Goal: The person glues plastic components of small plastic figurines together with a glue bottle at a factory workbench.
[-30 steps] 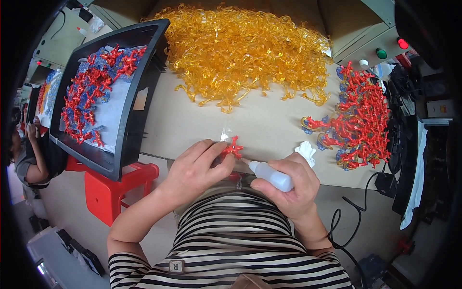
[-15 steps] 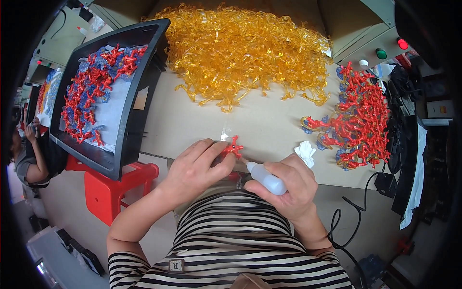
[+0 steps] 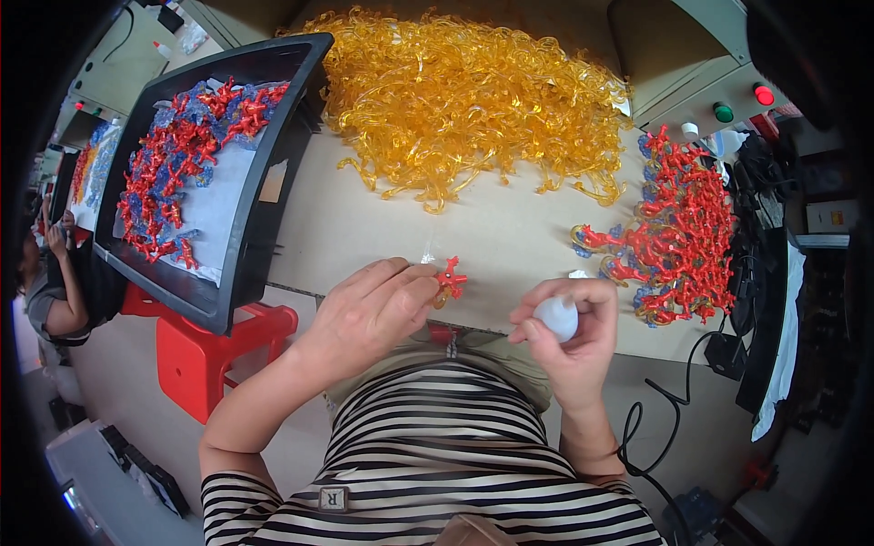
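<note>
- Our left hand (image 3: 369,314) pinches a small red branched piece (image 3: 450,277) at the near table edge, its prongs pointing away from us and rightward.
- Our right hand (image 3: 569,341) grasps a white bottle (image 3: 556,318), long axis aimed toward the camera.
- Farther right lies a red pile (image 3: 683,227).
- Farther left, a black tray (image 3: 273,173).
- Farthest, an amber heap (image 3: 464,100).

Glossy translucent amber plastic heap (image 3: 464,100), matt tan tabletop (image 3: 364,227), glossy black tray (image 3: 273,196)
</note>
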Demonstrator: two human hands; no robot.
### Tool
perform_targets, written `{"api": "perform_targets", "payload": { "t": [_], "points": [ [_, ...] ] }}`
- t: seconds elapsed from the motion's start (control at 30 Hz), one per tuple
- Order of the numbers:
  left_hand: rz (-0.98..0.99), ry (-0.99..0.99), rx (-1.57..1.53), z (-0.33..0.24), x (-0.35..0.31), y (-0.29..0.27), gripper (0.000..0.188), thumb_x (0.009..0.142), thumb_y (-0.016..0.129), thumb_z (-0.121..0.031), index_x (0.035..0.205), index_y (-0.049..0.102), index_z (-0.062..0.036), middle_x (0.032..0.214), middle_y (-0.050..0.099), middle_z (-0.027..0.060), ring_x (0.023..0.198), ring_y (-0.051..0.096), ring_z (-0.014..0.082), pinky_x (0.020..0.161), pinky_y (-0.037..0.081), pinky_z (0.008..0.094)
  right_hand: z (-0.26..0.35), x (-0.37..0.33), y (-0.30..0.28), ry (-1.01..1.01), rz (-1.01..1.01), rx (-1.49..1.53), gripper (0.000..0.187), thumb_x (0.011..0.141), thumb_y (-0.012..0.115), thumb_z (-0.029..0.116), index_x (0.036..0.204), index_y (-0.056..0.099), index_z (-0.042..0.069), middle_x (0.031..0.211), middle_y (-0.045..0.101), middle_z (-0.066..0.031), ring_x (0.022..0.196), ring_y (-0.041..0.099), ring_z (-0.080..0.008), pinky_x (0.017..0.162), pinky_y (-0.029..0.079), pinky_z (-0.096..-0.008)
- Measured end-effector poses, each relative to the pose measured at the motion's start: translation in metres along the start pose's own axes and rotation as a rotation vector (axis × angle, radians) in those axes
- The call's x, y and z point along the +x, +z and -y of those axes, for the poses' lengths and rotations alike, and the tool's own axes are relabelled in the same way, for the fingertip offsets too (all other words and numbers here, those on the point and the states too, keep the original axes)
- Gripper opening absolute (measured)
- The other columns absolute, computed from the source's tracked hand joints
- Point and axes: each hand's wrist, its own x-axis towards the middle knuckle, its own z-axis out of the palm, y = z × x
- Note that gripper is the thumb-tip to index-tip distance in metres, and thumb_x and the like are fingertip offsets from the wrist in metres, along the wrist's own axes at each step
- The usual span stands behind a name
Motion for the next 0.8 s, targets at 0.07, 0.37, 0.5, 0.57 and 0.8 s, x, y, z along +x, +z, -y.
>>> {"api": "perform_targets", "payload": {
  "t": [0.07,0.37,0.5,0.57,0.8],
  "points": [
    [-0.015,0.020,0.002,-0.001,0.000,-0.002,0.031,0.069,0.059,-0.009,0.098,0.049,-0.0046,0.103,0.056,0.0112,0.088,0.056,0.0265,0.073,0.050,0.0346,0.005,-0.003,0.007,0.102,0.026,0.083,0.030,0.076,0.061,-0.006,0.095,0.041,0.003,0.087,0.053,-0.0094,0.072,0.058,-0.0143,0.061,0.051,-0.0262],
    [0.030,0.109,0.119,-0.010,0.011,-0.007,0.028,0.066,0.066,-0.005,0.091,0.054,-0.0036,0.100,0.058,0.0114,0.086,0.057,0.0275,0.072,0.050,0.0348,-0.005,0.006,0.020,-0.314,0.156,-0.570,0.022,0.070,0.070,0.000,0.089,0.058,0.002,0.081,0.058,-0.0080,0.069,0.057,-0.0149,0.057,0.046,-0.0245],
    [0.040,0.115,0.155,-0.013,0.016,-0.004,0.025,0.067,0.061,-0.008,0.091,0.053,-0.0031,0.098,0.056,0.0114,0.085,0.056,0.0254,0.074,0.049,0.0341,-0.006,-0.002,0.029,0.101,0.047,-0.331,0.022,0.075,0.068,0.001,0.092,0.054,0.001,0.080,0.057,-0.0057,0.067,0.055,-0.0111,0.058,0.046,-0.0227],
    [0.041,0.137,0.166,-0.012,0.017,-0.001,0.026,0.068,0.058,-0.012,0.092,0.051,-0.0029,0.098,0.054,0.0115,0.085,0.054,0.0235,0.076,0.048,0.0339,-0.011,0.000,0.034,0.239,-0.062,0.066,0.019,0.081,0.063,0.005,0.095,0.051,0.001,0.079,0.056,-0.0032,0.065,0.054,-0.0073,0.057,0.045,-0.0201],
    [-0.029,0.131,0.144,-0.010,0.015,0.006,0.030,0.067,0.057,-0.012,0.095,0.052,-0.0030,0.100,0.054,0.0116,0.087,0.054,0.0256,0.078,0.048,0.0358,-0.008,0.011,0.019,0.450,0.045,0.162,0.010,0.085,0.055,0.007,0.093,0.050,0.002,0.076,0.056,-0.0029,0.064,0.054,-0.0079,0.053,0.042,-0.0187]
  ]
}}
